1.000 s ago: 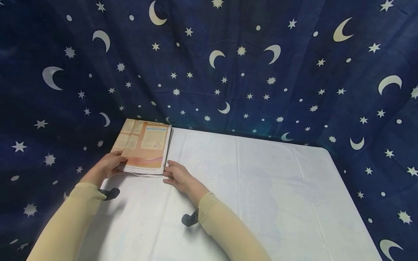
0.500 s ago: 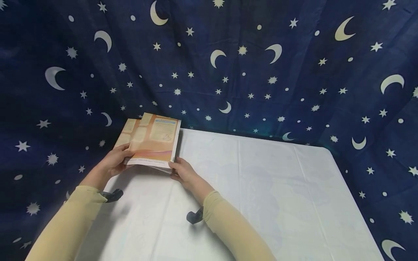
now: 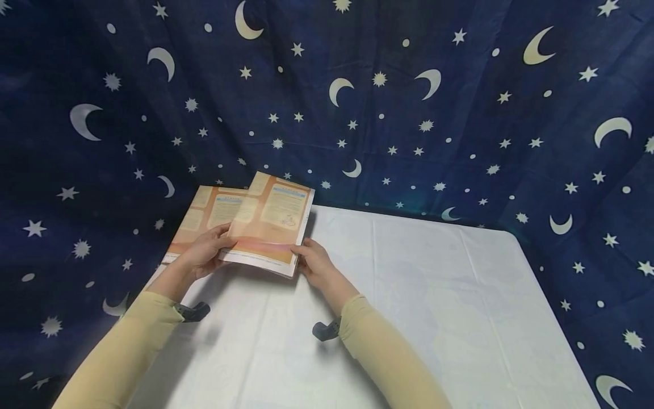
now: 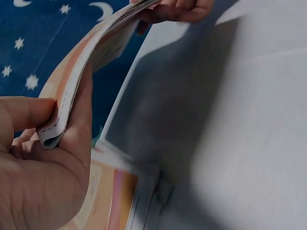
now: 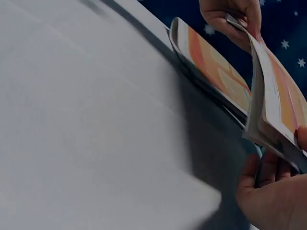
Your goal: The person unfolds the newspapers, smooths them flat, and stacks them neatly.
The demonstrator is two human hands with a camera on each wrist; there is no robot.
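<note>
An orange printed booklet (image 3: 273,218) with a white lower margin is held tilted above the table. My left hand (image 3: 205,254) pinches its lower left corner, thumb on top and fingers beneath. At the lower right edge my right hand (image 3: 318,264) grips it the same way. The left wrist view shows the booklet (image 4: 72,91) bowed, its folded pages curving near the left thumb (image 4: 36,112). A similar orange booklet (image 3: 196,220) lies on the table at the far left, partly covered by the held one. In the right wrist view this lying booklet (image 5: 211,62) shows a rounded fold.
A white cloth (image 3: 434,307) with crease lines covers the table. Dark blue curtains (image 3: 378,113) with moons and stars hang close behind the table and along both sides. A black wrist mount (image 3: 326,330) sticks out below each sleeve.
Both hands have lifted the upper booklet and carried it to the right, uncovering more of the lower booklet. My right hand has gone from touching its edge to gripping it.
</note>
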